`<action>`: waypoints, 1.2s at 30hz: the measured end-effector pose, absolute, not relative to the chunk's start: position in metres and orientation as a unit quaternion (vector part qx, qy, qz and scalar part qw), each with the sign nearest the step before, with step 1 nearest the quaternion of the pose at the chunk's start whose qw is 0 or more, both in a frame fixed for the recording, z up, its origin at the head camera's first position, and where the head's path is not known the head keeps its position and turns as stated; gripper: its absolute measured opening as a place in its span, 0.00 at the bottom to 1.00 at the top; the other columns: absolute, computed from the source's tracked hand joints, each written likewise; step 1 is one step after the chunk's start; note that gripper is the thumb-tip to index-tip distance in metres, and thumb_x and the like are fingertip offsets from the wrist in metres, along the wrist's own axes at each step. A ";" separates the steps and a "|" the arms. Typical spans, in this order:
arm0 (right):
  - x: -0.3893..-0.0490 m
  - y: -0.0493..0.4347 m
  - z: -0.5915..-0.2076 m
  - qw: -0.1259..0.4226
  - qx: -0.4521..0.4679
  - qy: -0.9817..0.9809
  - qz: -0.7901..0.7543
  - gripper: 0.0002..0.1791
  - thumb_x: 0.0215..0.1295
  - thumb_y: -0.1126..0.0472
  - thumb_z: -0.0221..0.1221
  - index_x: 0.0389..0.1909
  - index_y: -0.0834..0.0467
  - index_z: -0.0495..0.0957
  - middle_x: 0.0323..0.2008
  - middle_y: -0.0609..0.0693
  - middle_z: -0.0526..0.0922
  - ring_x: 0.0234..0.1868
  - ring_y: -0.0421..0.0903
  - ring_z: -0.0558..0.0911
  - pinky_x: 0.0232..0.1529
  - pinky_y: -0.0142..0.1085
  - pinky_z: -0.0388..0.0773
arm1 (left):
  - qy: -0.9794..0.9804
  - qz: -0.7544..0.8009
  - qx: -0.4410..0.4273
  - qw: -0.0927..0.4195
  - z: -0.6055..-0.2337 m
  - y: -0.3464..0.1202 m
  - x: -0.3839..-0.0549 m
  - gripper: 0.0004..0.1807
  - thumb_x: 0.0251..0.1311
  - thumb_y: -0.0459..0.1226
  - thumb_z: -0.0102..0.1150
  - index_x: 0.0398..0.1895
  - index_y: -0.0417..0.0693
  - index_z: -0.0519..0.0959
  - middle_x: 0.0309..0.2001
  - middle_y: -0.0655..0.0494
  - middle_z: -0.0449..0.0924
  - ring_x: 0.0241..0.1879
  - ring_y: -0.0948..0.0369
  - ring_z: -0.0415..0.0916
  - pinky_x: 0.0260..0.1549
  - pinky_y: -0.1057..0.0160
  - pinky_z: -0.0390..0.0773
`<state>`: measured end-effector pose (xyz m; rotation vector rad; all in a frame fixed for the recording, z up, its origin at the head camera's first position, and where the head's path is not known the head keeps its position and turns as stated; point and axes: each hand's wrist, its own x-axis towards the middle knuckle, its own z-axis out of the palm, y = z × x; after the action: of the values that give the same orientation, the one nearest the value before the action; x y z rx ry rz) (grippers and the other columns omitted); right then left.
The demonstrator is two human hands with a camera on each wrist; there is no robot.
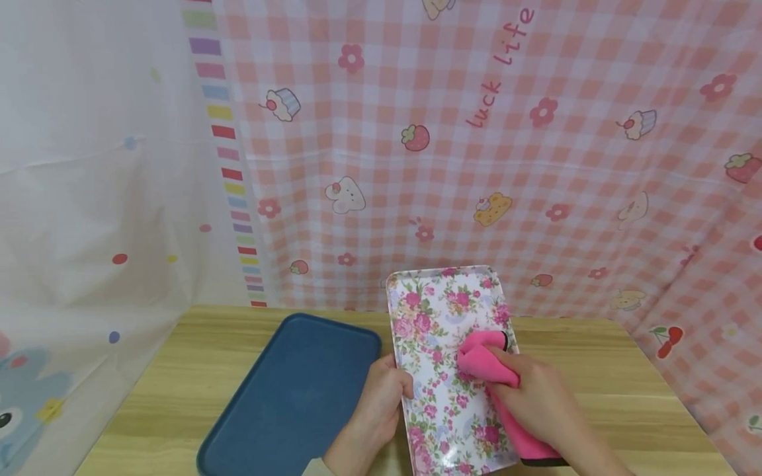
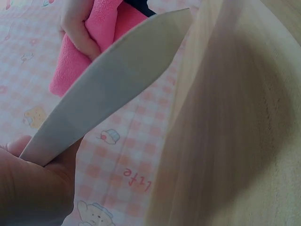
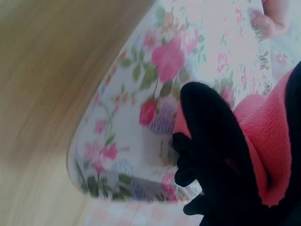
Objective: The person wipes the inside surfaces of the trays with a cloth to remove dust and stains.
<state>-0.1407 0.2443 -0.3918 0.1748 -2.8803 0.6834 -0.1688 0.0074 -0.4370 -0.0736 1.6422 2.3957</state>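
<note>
A white tray with pink flowers (image 1: 440,317) is held up at a tilt above the table in the head view. My left hand (image 1: 381,396) grips its left long edge, thumb over the front face. In the left wrist view the plain back of the tray (image 2: 113,80) extends from that hand. A bunched pink cloth with black edging (image 1: 482,360) lies against the flowered face, and my right hand (image 1: 536,393) grips it there. The right wrist view shows the cloth (image 3: 263,127) on the tray, its dark trim covering part of the flowers.
A dark blue rectangular tray (image 1: 297,383) lies flat on the wooden table (image 1: 595,377), left of the flowered one. A pink checked curtain (image 1: 381,165) hangs behind the table and along its right. White spotted fabric (image 1: 107,198) hangs at the left.
</note>
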 end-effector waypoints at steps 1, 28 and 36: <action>-0.140 0.243 -0.392 0.086 0.060 -0.967 0.231 0.24 0.62 0.57 0.71 0.61 0.51 0.87 0.35 0.47 0.87 0.31 0.43 0.75 0.34 0.38 0.72 | 0.561 0.819 -0.026 0.118 -0.437 0.007 -0.169 0.33 0.33 0.21 0.44 0.51 0.31 0.79 0.40 0.55 0.86 0.40 0.61 0.82 0.37 0.65 0.78; -0.129 0.191 -0.400 0.137 0.118 -0.963 0.200 0.30 0.51 0.64 0.71 0.59 0.48 0.89 0.52 0.51 0.90 0.51 0.54 0.88 0.48 0.53 0.86 | 0.553 0.825 -0.020 0.113 -0.436 0.003 -0.170 0.37 0.33 0.22 0.44 0.57 0.28 0.78 0.39 0.56 0.87 0.38 0.61 0.84 0.37 0.64 0.82; -0.126 0.184 -0.401 0.144 0.154 -0.961 0.181 0.35 0.47 0.67 0.72 0.62 0.46 0.87 0.53 0.53 0.89 0.52 0.51 0.87 0.48 0.48 0.87 | 0.555 0.825 -0.021 0.108 -0.436 0.004 -0.171 0.39 0.32 0.22 0.44 0.58 0.27 0.78 0.44 0.54 0.83 0.42 0.61 0.79 0.37 0.64 0.79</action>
<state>-0.1265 0.1839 -0.4014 0.4437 -2.7686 0.5220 -0.1710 0.0037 -0.4358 -0.0611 1.6313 2.4264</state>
